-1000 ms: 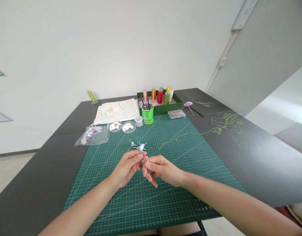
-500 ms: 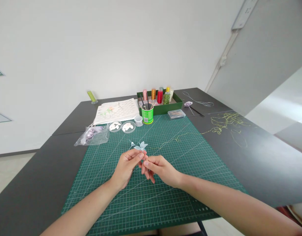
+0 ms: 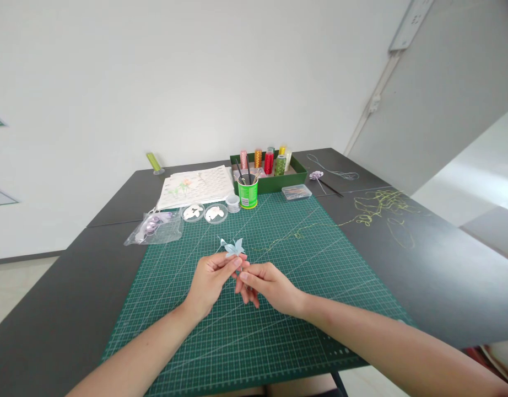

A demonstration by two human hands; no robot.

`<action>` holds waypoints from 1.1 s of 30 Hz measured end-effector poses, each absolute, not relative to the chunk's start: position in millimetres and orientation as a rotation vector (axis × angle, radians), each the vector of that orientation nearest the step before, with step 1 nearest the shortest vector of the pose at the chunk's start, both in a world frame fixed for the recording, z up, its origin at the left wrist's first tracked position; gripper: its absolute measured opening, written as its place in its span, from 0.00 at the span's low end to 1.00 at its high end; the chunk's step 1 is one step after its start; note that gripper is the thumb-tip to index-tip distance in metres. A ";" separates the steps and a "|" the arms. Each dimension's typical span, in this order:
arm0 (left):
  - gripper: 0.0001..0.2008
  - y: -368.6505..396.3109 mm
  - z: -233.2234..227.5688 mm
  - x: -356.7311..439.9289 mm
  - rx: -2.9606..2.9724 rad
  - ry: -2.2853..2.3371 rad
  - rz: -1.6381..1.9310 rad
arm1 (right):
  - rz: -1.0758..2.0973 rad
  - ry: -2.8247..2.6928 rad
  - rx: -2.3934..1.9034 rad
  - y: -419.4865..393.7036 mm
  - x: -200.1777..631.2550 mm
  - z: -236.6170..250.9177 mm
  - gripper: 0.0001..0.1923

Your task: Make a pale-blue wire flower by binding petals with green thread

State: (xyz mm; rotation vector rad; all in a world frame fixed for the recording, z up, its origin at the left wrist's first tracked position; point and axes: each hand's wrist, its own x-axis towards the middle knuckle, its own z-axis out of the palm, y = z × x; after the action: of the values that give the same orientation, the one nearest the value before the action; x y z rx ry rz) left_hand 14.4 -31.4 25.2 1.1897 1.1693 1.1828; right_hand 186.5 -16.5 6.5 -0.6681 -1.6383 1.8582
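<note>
A small pale blue flower [image 3: 234, 247] with pointed petals stands up between my fingertips over the green cutting mat [image 3: 175, 309]. My left hand [image 3: 210, 284] pinches it just below the petals. My right hand [image 3: 267, 284] meets the left at the same spot, thumb and forefinger closed on the thin stem under the flower. A fine thread [image 3: 279, 238] runs from near my hands across the mat to the right.
At the mat's far edge stand a green cup [image 3: 248, 192] of tools, a green box [image 3: 297, 177] of thread spools, two petal dishes [image 3: 204, 212], a clear case [image 3: 296, 191], a plastic bag [image 3: 155, 228] and pattern sheets [image 3: 196, 186]. Yellow-green thread [image 3: 382, 207] tangles on the dark table at right.
Both hands stay together at the flower; the petals have turned slightly between my fingers, and the hands have shifted a little away from me.
</note>
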 end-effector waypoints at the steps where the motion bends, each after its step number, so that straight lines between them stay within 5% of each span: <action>1: 0.14 -30.8 25.8 13.9 1.177 1.189 1.214 | 1.855 -1.664 -0.677 -17.1 187.0 7.1 0.28; 12: 0.14 -27.7 32.7 8.2 1.202 1.270 1.316 | 1.692 -2.072 -0.779 -7.2 202.0 21.0 0.17; 25: 0.14 -31.6 36.9 7.3 1.425 1.351 1.112 | 0.453 -2.184 -1.006 34.4 229.5 22.2 0.11; 30: 0.17 -28.4 33.8 8.1 1.358 1.323 1.124 | 0.391 -2.333 -1.204 52.9 238.5 15.0 0.03; 33: 0.18 -27.2 33.2 7.8 1.354 1.302 1.108 | 0.392 -2.478 -1.186 54.3 238.9 10.8 0.07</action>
State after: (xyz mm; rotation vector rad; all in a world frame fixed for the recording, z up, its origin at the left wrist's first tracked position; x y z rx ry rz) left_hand 7.8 -27.2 33.2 1.3536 1.3023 1.1083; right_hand 238.9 54.3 10.8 -1.1860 -2.4778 0.3918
